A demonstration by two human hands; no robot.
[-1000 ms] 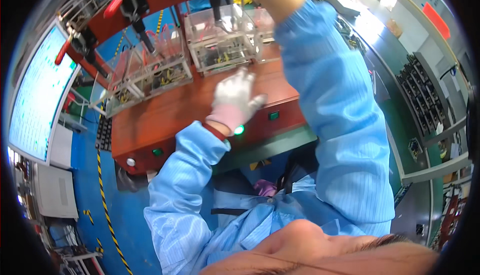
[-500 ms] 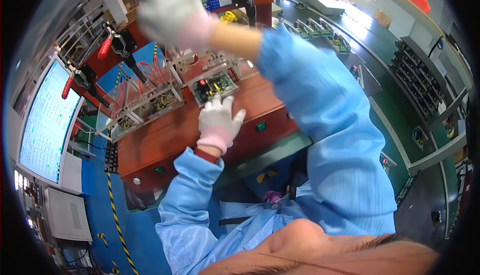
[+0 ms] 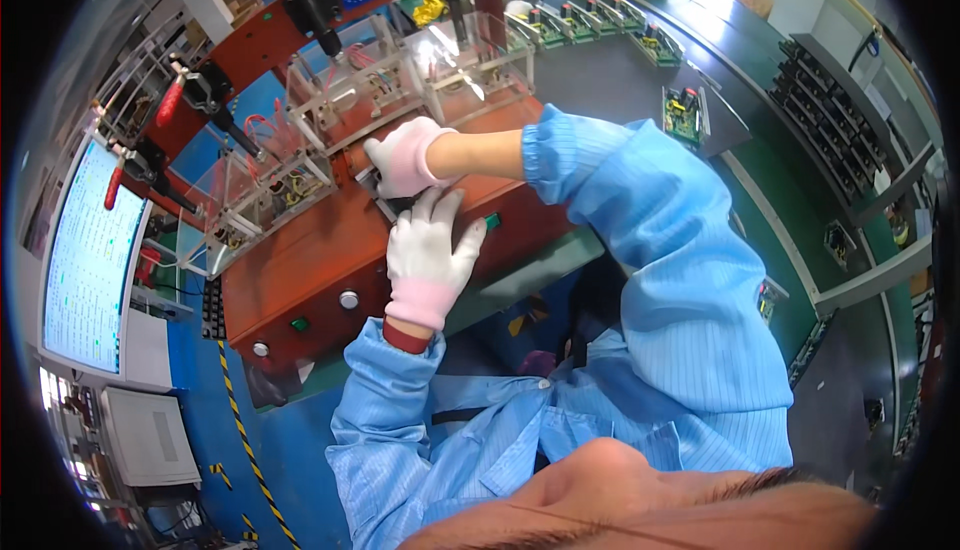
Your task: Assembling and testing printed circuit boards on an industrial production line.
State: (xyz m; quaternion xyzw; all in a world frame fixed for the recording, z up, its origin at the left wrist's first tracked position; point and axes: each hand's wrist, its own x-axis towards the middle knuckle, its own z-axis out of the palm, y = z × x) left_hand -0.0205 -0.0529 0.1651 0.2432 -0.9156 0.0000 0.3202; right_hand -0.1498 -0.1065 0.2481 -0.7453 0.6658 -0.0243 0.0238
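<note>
Both my hands wear white gloves with pink cuffs and meet over a circuit board (image 3: 402, 204) on the top of a red-brown test box (image 3: 290, 295). My right hand (image 3: 408, 158) is curled over the board's far side, its fingertips partly hidden, and seems to grip it. My left hand (image 3: 432, 255) lies at the near edge, fingers stretched out and thumb apart, fingertips touching or very close to the board. Most of the board is hidden beneath the hands. Just behind stand clear acrylic fixtures (image 3: 475, 75) and another fixture holding a board (image 3: 295, 190).
Toggle clamps with red handles (image 3: 170, 100) rise behind the fixtures. A monitor (image 3: 95, 260) stands at the left, with a keyboard (image 3: 213, 308) beside the box. On the right bench several circuit boards (image 3: 685, 115) lie in a row; a dark rack (image 3: 835, 130) stands farther right.
My right hand has come down from the raised clamps onto the circuit board. My left hand stays at the board's near edge. The view has shifted slightly.
</note>
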